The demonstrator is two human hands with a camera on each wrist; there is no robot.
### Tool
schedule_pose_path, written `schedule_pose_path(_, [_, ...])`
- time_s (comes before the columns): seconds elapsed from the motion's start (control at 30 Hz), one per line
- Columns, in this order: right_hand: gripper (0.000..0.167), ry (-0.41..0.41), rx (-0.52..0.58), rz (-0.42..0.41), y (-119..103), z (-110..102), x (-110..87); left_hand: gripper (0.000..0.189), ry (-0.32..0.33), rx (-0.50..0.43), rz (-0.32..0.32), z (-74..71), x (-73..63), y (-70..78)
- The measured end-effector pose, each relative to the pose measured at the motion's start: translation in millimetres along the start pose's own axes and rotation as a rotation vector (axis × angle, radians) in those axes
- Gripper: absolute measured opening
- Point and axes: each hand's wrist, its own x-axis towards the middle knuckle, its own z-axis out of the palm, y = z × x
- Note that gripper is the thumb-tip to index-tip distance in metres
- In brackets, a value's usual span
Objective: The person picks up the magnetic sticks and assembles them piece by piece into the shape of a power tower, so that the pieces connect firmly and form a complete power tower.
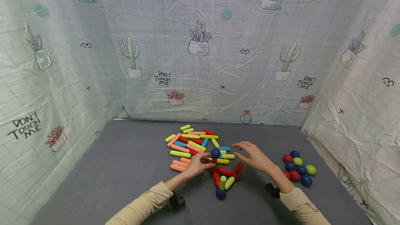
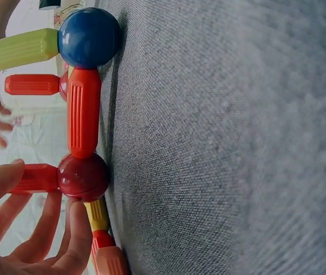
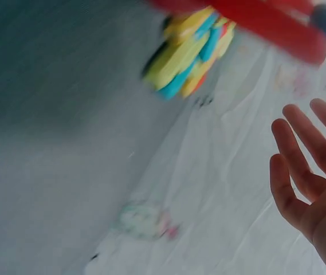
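A left hand grips an upright red stick, topped by a blue ball, on a stick-and-ball frame resting on the counter; the right hand hovers beside it, fingers apart, empty. A light, steady grip should spare the joints.
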Motion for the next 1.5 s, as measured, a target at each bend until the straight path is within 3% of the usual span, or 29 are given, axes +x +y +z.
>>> schedule_pose_path(0.17, [0.022, 0.08, -0.149, 0.094, 33, -12, -22.6, 0.034, -0.003, 0.005, -0.006, 0.6, 1.3, -0.9])
schedule_pose_path(0.33, [0.021, 0.089, -0.302, 0.23, 71, -33, -47.1, 0.033, -0.004, 0.0, -0.003, 1.0, 1.8, -0.5])
schedule_pose_path(0.5, [0.022, 0.015, -0.414, 0.385, 104, -53, -69.8, 0.029, -0.006, -0.001, -0.008, 1.2, 2.0, -0.1])
schedule_pose_path(0.77, [0.027, -0.143, -0.359, 0.558, 135, -69, -92.4, 0.027, -0.012, 0.002, -0.019, 1.4, 3.7, -1.6])
schedule_pose_path(1.07, [0.03, -0.232, -0.318, 0.611, 152, -67, -102.2, 0.027, -0.024, 0.011, -0.015, 1.3, 3.0, -1.7])
schedule_pose_path(1.5, [0.023, -0.222, -0.331, 0.567, 158, -59, -96.9, 0.026, -0.032, -0.001, -0.007, 0.3, 1.9, 0.8])
